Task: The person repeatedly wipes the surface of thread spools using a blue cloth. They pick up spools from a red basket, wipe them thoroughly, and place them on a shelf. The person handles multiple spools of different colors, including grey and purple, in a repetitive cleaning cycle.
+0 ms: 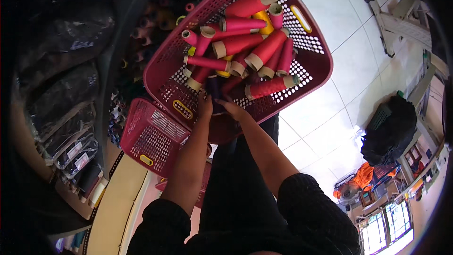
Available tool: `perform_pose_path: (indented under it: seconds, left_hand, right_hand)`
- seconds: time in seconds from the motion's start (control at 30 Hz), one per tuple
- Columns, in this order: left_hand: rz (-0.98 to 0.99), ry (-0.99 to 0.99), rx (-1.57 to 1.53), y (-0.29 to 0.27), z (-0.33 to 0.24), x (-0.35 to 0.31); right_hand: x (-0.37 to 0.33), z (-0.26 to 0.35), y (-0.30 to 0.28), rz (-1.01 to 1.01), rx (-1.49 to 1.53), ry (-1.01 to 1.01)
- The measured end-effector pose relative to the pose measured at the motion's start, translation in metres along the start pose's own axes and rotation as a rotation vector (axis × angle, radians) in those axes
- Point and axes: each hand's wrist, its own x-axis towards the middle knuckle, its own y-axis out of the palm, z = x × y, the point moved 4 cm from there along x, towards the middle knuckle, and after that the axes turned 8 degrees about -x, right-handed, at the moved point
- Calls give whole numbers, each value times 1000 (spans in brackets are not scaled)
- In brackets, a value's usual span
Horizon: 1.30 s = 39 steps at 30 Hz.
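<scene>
A large maroon plastic basket (314,61) with perforated walls holds many cones of thread, mostly red and pink. At its near side my left hand (205,106) and my right hand (230,107) close in from both sides on a dark purple thread cone (214,87). The cone stands between them, its lower part partly covered by my fingers. Just right of it lies a red thread cone (271,87) with a bare cardboard end. Beyond my hands, a thin pink cone (207,63) lies across the pile, and a yellow cone (264,21) shows among the reds.
A smaller maroon basket (155,137) stands below left of the large one. Shelves with plastic-wrapped dark goods (71,137) and piled cones fill the left side. White floor tiles (325,113) extend right, toward a dark bag (389,132), a fan (348,191) and metal frames (401,28).
</scene>
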Motion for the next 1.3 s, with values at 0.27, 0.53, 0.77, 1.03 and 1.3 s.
perform_pose_path:
  seconds: [0.27,0.53,0.77,1.03,1.3]
  left_hand:
    - [125,-368,-303,-4,-66,-65]
    - [288,-248,-687,-106,-303,-199]
    - [281,-272,-917,-233,-355,-281]
    - [-38,7,-1152,-378,-446,-408]
    - [-120,294,-1585,-480,-513,-485]
  right_hand:
    - [-78,33,7,7,222,-10]
    - [-293,152,12,-112,100,-626]
    - [-479,271,44,193,-423,-896]
    - [-584,474,98,-524,-1120,-1685]
    - [-550,599,123,-883,-1724,-1522]
